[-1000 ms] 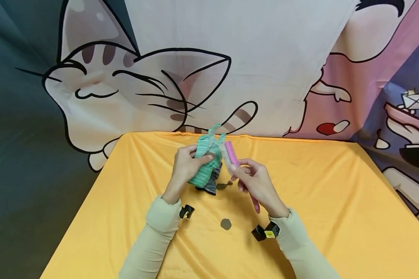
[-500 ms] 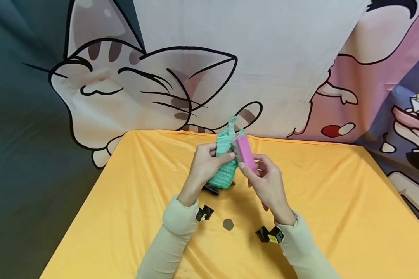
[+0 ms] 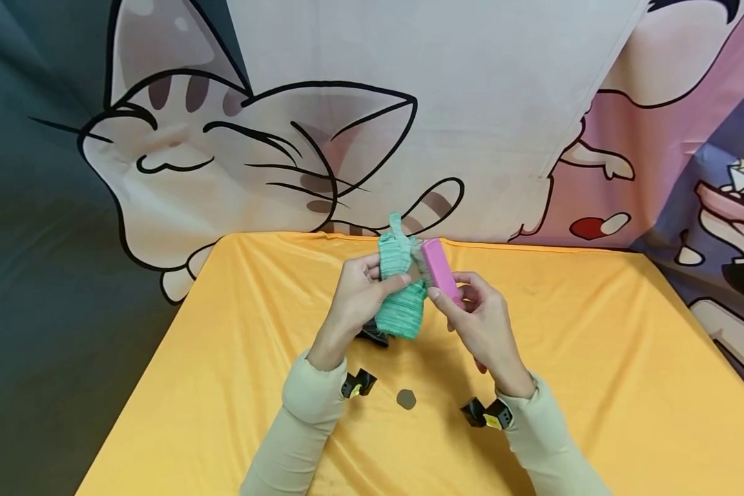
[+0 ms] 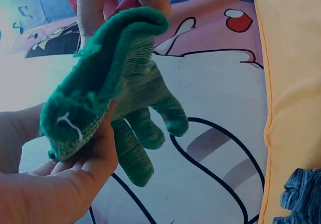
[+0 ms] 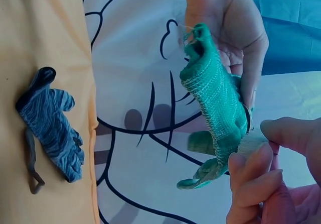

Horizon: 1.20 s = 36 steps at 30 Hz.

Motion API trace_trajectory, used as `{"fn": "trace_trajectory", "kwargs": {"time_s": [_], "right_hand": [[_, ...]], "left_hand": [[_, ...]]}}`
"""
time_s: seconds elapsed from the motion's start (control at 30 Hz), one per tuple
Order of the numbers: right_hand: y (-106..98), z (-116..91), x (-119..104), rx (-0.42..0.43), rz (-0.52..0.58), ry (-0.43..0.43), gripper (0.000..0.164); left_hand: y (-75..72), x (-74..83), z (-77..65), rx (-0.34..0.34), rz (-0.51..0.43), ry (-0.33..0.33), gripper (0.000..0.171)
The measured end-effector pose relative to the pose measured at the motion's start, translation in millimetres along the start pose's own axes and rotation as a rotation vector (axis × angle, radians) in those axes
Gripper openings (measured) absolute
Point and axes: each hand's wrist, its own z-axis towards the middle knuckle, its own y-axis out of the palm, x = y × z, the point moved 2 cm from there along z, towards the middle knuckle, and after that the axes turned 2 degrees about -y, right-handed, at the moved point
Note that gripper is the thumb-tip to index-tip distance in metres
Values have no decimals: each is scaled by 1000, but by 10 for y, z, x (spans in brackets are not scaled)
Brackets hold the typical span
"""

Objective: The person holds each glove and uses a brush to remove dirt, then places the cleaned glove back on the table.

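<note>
Here's the left hand (image 3: 361, 295), fingers and thumb pinching the green glove (image 3: 400, 313) mid-frame in the head view! Right beside it, the right hand (image 3: 482, 318) grips the pink brush (image 3: 439, 267), bristles (image 5: 252, 142) against the glove! Dark disc (image 3: 406, 399), lower centre, on yellow cloth (image 3: 223, 386).

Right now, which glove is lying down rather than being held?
The dark streaked glove, lying on the yellow cloth; the green glove is held up in the left hand.
</note>
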Motion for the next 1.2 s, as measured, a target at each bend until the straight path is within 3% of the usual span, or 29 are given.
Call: {"fn": "trace_trajectory", "kwargs": {"time_s": [0.13, 0.4, 0.7, 0.97, 1.2], "right_hand": [[-38, -1, -16, -14, -15, 6, 33], [-109, 41, -42, -3, -54, -25, 38], [-72, 76, 29, -20, -16, -81, 42], [-76, 93, 73, -56, -51, -22, 41], [-119, 87, 150, -145, 8, 55, 41]], "left_hand": [[-3, -5, 4, 5, -18, 2, 31], [-35, 3, 7, 83, -14, 9, 32], [50, -17, -23, 40, 47, 13, 30], [84, -17, -24, 12, 26, -15, 30], [122, 145, -127, 10, 2, -29, 30]]}}
